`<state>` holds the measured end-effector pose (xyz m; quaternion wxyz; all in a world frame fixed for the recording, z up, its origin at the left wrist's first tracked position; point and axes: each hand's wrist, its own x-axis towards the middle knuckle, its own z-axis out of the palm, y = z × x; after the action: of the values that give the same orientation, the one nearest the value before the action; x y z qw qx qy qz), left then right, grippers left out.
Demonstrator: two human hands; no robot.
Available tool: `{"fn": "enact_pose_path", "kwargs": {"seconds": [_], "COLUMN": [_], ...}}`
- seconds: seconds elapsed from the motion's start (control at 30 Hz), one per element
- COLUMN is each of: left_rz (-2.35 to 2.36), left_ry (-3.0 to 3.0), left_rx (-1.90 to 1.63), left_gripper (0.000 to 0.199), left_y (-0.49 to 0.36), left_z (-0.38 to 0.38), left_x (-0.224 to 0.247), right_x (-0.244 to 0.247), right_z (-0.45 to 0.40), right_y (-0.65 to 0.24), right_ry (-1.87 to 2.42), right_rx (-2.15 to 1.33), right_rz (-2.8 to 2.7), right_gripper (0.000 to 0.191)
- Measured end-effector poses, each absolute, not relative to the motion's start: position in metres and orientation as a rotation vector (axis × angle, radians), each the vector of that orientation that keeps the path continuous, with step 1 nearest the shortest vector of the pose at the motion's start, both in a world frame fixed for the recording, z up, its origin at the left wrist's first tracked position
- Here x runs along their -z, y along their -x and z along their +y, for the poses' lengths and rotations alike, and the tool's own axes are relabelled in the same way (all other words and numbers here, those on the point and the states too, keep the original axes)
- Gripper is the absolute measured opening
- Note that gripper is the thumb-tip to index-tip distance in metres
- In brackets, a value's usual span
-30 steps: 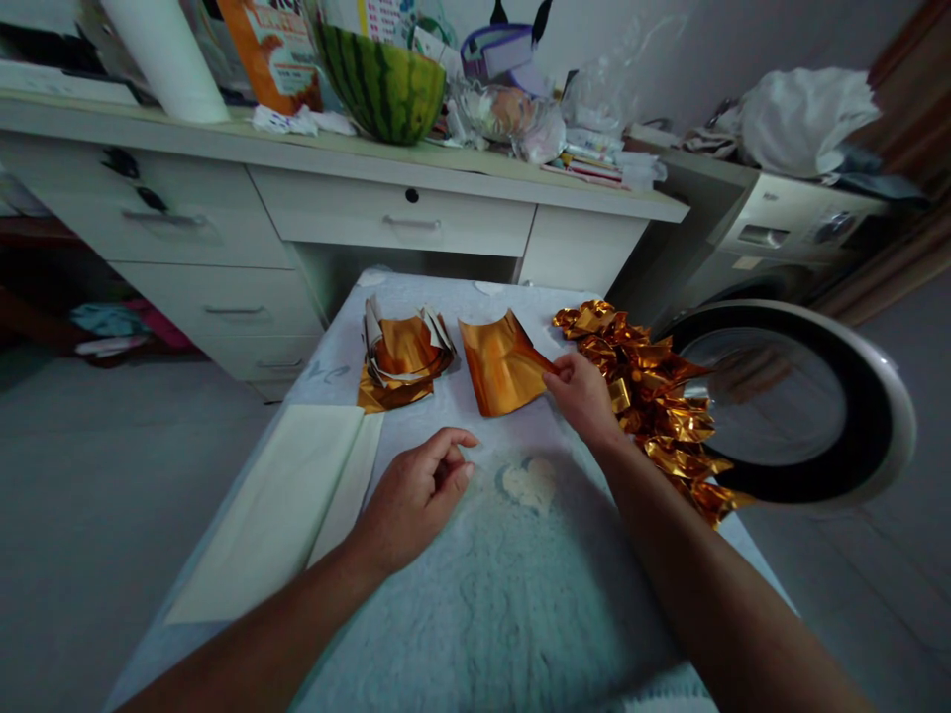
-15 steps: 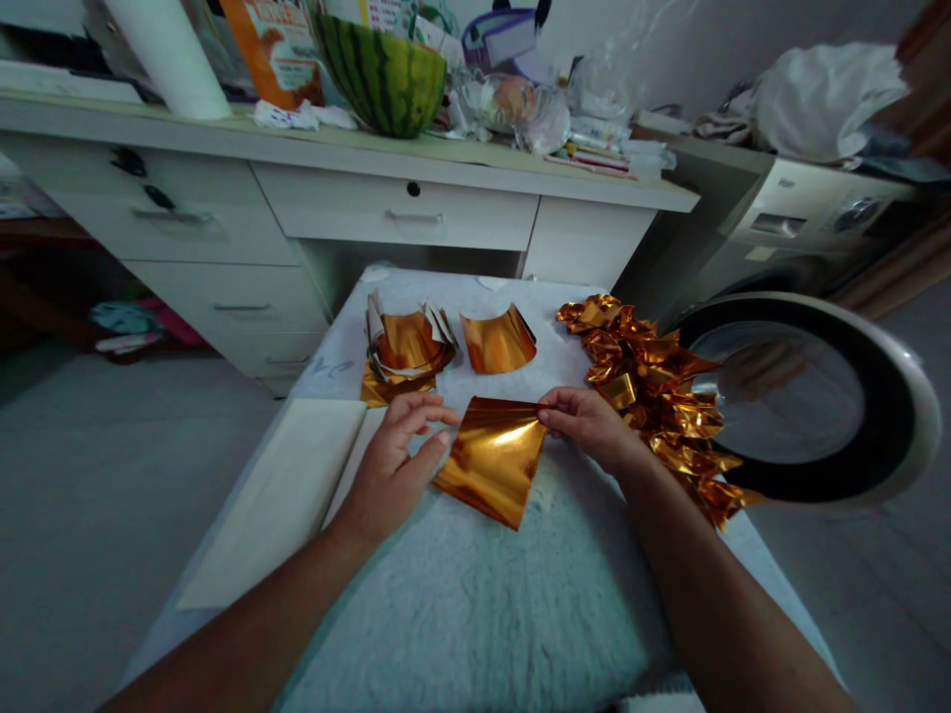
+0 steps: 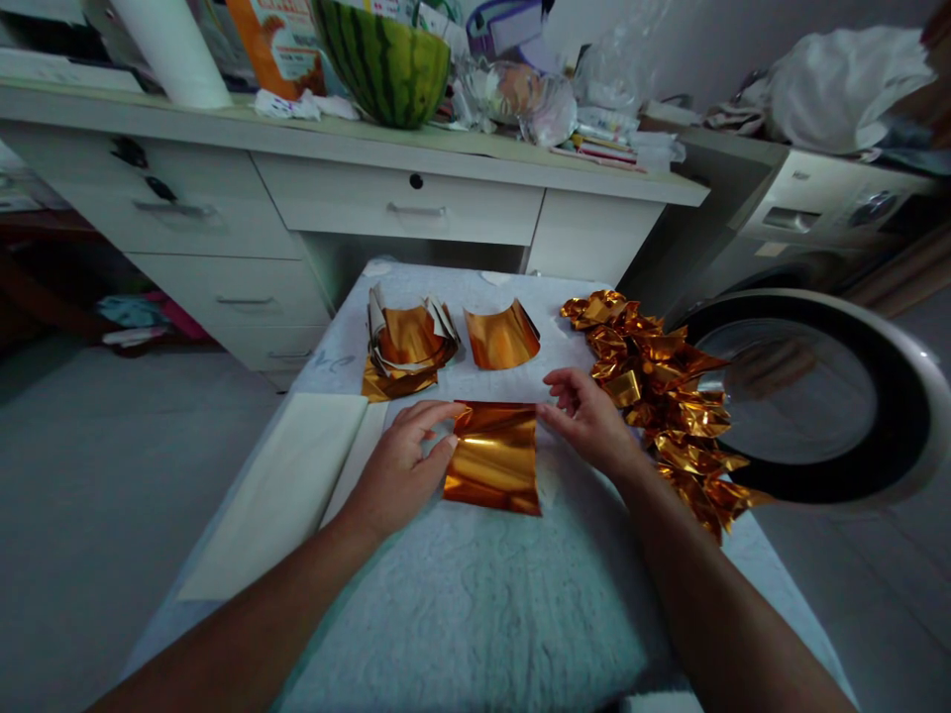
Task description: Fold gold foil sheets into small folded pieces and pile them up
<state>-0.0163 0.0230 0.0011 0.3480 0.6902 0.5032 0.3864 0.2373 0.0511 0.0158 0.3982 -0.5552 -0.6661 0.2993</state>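
A square sheet of shiny gold foil paper (image 3: 494, 465) lies in front of me, slightly curved. My left hand (image 3: 405, 460) pinches its upper left corner between thumb and fingers. By the upper right corner is my right hand (image 3: 586, 416), its thumb close to the edge and its fingers apart, gripping nothing. Behind the sheet rests a single curled piece of gold foil (image 3: 501, 339). To its left sits a stack of curled foil sheets (image 3: 408, 342), with pale undersides showing. Crumpled, folded gold foil pieces (image 3: 658, 391) form a long row on the right.
Everything lies on a cloth-covered table (image 3: 475, 614). A white paper sheet (image 3: 274, 495) is at the left. A washing machine's open round door (image 3: 902, 396) is beside the right edge. Beyond stands a white counter with drawers (image 3: 393, 203), carrying a cut watermelon (image 3: 386, 69) and bags.
The foil sheet has turned to lie squarer to me. My left hand has taken its upper left corner, while my right hand has let go of the upper right one.
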Motion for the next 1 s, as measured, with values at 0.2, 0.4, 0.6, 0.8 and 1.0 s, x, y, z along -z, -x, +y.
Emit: {"fn": "enact_pose_path", "kwargs": {"seconds": [0.2,0.4,0.6,0.8,1.0], "left_rz": [1.313,1.286,1.196,1.201,1.254], "left_ry": [-1.722,-1.496,-1.427,-1.444,-1.433], "left_rx": [-1.024,-1.038,-1.106,-1.125,-0.832], "left_gripper": [0.032,0.035,0.041,0.056,0.032], "left_y": [0.016,0.013,0.011,0.012,0.015], "left_z": [0.024,0.023,0.021,0.018,0.018], "left_x": [-0.002,-0.002,0.001,0.000,-0.006], "right_x": [-0.041,-0.023,-0.006,-0.018,-0.017], "right_z": [0.035,0.041,0.046,0.042,0.042], "right_y": [-0.232,-0.226,-0.226,-0.224,-0.225], "right_ry": [1.104,1.403,1.434,1.240,1.105], "right_rx": [-0.666,-0.580,-0.986,-1.263,-1.293], "right_rz": [-2.009,-1.915,-1.643,-1.398,-1.253], "right_gripper": [0.020,0.012,0.041,0.019,0.018]}}
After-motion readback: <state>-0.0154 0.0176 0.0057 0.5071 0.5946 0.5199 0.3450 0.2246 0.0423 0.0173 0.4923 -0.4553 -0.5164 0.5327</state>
